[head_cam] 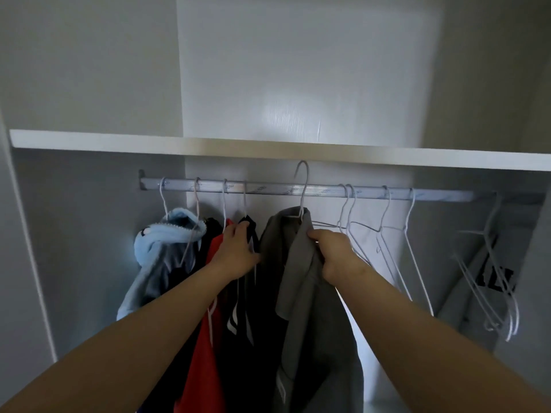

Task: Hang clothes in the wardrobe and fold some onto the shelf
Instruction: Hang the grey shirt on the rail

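A grey shirt point(301, 293) hangs on a white wire hanger point(302, 189) whose hook is raised above the wardrobe rail point(268, 187), just under the shelf point(179, 144). My right hand point(334, 254) grips the shirt's right shoulder together with the hanger. My left hand point(238, 251) rests against the dark navy garment point(253, 293) on the rail, its fingers curled on that garment's shoulder, holding it to the left. A red garment point(205, 323) and a light blue hooded one point(167, 248) hang further left.
Several empty white wire hangers point(387, 239) hang on the rail to the right of the grey shirt. More hangers and a pale garment with black print point(495, 275) sit at the far right, by the wardrobe's side wall. The wardrobe's left wall point(29, 263) is close.
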`<action>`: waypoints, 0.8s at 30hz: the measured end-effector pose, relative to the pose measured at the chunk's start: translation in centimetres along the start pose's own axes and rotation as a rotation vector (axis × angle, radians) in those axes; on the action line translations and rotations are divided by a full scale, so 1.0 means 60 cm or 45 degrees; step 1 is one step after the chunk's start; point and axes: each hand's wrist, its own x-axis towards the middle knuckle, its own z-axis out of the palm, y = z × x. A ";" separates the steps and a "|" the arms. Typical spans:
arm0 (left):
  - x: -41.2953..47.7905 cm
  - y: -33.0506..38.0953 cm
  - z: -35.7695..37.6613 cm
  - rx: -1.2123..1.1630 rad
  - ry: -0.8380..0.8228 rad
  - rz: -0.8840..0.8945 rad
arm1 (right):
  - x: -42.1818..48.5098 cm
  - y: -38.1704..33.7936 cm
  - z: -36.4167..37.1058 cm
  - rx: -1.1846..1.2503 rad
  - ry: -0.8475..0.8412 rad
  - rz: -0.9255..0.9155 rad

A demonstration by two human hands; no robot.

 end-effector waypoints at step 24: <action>0.059 -0.087 0.061 -0.160 -0.225 0.011 | 0.149 0.130 0.120 -0.354 0.249 -0.133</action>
